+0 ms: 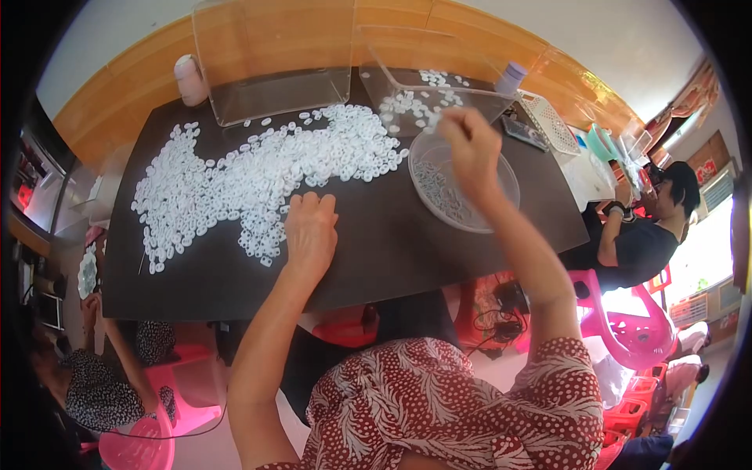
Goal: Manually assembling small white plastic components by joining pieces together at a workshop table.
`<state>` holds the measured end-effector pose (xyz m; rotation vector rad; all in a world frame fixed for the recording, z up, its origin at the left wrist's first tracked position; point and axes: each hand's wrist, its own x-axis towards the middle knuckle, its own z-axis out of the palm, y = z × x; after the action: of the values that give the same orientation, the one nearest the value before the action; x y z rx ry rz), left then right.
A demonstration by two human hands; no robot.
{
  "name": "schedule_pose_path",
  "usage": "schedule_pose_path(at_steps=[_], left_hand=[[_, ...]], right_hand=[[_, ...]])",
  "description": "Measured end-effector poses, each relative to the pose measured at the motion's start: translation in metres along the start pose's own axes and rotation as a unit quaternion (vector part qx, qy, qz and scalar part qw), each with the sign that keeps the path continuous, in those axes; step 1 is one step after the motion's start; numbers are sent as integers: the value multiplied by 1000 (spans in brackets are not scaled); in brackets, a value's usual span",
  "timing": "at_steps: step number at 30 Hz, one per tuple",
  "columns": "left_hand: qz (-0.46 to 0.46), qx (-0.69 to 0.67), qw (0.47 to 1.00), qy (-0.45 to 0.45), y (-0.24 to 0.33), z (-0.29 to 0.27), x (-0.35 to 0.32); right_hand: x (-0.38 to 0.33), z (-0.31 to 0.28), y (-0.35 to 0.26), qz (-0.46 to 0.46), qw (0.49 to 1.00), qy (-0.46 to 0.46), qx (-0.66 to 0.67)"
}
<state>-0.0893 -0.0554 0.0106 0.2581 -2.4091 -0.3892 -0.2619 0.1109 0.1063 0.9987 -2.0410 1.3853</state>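
— How many bins are up there at the back of the table [376, 258]?

— Two clear plastic bins: the empty one [270, 63] on the left, and the tipped one [427, 82] beside it with a small scatter of white rings inside. There's one round clear bowl [466, 188] too, with grey bits lying in its bottom.

— And the rings themselves?

— Far too many to count. One big spread of small white rings [251, 176], flat little loops with a hole in each, runs across the dark tabletop from the left edge toward the bowl, thick in the middle and ragged at the rim.

— What are the hands doing?

— Two hands. The left hand [311, 231] is knuckles-up at the near edge of the spread, fingers curled under and resting on the table; whether it has a ring pinched beneath I cannot tell. The right hand [470, 145] is raised over the bowl, fingertips drawn together in a tight pinch, something small and pale at the tips, too blurred to name.

— Anyone else about?

— Two others seated, one at the right end [654, 227], one at lower left [94, 384], plus one pale bottle [190, 78] by the empty bin
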Motion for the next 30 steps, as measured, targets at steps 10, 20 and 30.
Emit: schedule_pose_path(at_steps=[10,20,30], left_hand=[[50,37,998,-1,-5,15,9],[-218,-322,920,-50,24,-26,-11],[-306,-467,828,-41,51,-23,-48]], right_hand=[[132,-15,100,1,975,25,-222],[8,-39,75,-130,948,-222,-187],[-25,-70,98,152,913,-336,-174]])
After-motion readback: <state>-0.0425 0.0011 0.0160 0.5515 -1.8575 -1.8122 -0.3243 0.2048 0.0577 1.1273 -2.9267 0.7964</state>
